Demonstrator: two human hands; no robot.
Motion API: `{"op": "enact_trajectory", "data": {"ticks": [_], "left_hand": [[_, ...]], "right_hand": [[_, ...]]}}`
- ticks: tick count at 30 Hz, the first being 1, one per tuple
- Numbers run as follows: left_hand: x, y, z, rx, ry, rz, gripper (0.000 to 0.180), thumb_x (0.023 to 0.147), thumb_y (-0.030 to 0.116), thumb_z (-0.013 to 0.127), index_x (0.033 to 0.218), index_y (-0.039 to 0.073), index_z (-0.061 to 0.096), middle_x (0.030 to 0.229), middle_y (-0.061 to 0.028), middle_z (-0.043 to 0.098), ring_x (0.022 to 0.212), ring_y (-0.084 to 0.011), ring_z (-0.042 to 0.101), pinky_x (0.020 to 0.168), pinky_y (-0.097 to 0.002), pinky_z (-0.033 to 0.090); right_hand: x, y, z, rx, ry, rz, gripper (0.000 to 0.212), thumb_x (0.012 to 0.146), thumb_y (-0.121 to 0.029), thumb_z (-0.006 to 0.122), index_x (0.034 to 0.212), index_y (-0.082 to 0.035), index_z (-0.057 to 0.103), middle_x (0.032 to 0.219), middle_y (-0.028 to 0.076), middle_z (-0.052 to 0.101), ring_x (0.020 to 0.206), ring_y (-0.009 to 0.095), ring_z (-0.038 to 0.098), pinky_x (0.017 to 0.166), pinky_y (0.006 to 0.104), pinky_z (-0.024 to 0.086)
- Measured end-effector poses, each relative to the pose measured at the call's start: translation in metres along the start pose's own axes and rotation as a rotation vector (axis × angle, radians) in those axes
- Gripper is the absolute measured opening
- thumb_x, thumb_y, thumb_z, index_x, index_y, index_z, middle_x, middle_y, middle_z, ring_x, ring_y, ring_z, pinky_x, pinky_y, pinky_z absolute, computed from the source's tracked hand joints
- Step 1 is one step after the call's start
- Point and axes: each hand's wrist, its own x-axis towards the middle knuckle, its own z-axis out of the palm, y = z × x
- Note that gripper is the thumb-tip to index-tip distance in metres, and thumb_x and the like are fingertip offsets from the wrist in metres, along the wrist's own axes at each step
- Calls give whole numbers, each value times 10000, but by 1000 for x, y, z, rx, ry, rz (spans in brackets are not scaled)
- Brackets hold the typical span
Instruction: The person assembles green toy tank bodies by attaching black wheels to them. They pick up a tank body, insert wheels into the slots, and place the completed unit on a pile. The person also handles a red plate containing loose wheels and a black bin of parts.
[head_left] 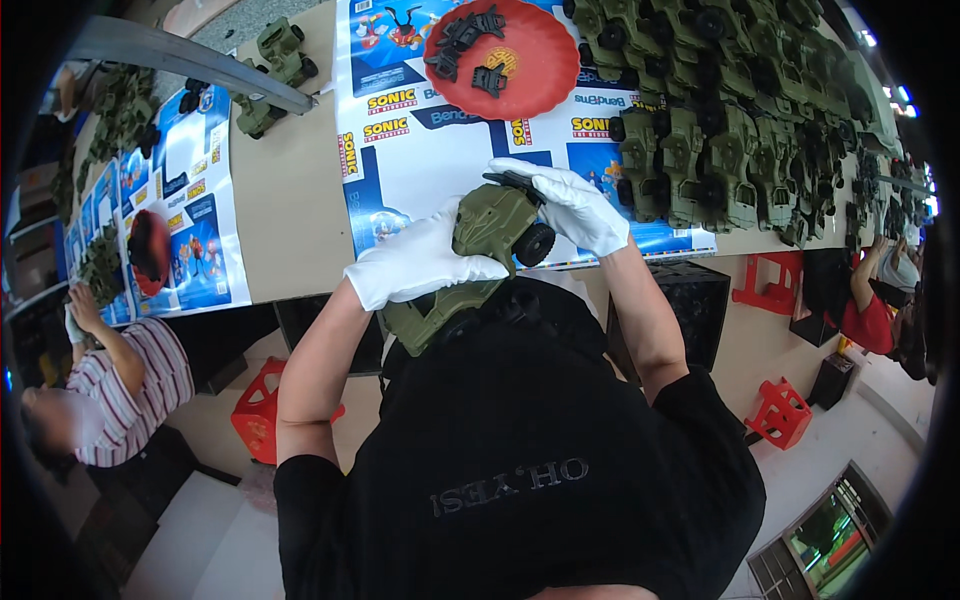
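An olive-green toy military vehicle (pixel 488 222) with black wheels is tilted up at the table's near edge, its rear part hanging toward my body. My left hand (pixel 418 262), in a white glove, is wrapped round its middle. My right hand (pixel 578 208), also gloved in white, presses against the vehicle's far end, where a dark part (pixel 514 182) shows under the fingers. That part looks like the black pieces (pixel 490 80) lying in a red scalloped plate (pixel 548 88) beyond my hands. How firmly the part sits on the vehicle is hidden by my fingers.
Tight rows of similar green vehicles (pixel 735 165) fill the table's right side. Printed colourful sheets (pixel 440 170) cover the tabletop. A grey metal bar (pixel 190 55) crosses at upper left. A co-worker in a striped shirt (pixel 140 385) sits left. Red stools (pixel 258 410) stand on the floor.
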Motion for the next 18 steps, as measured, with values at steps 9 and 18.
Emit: {"op": "enact_trajectory", "data": {"ticks": [9,18], "left_hand": [[1,-16,12,-112,3,34,1047,707,609,736,1370,-89,324,1274,-259,528,1213,-326,519,1035,-340,386],[3,-31,24,-153,39,85,1072,698,622,736,1372,-91,306,1279,-268,517,1215,-340,516,1037,-351,388]], "right_hand": [[-8,10,-3,-33,23,-19,577,906,-321,615,1334,43,483,1371,132,508,1290,228,450,1102,361,319],[-10,6,3,-121,71,65,537,883,-315,649,1298,8,539,1281,106,581,1204,206,527,1050,346,383]]}}
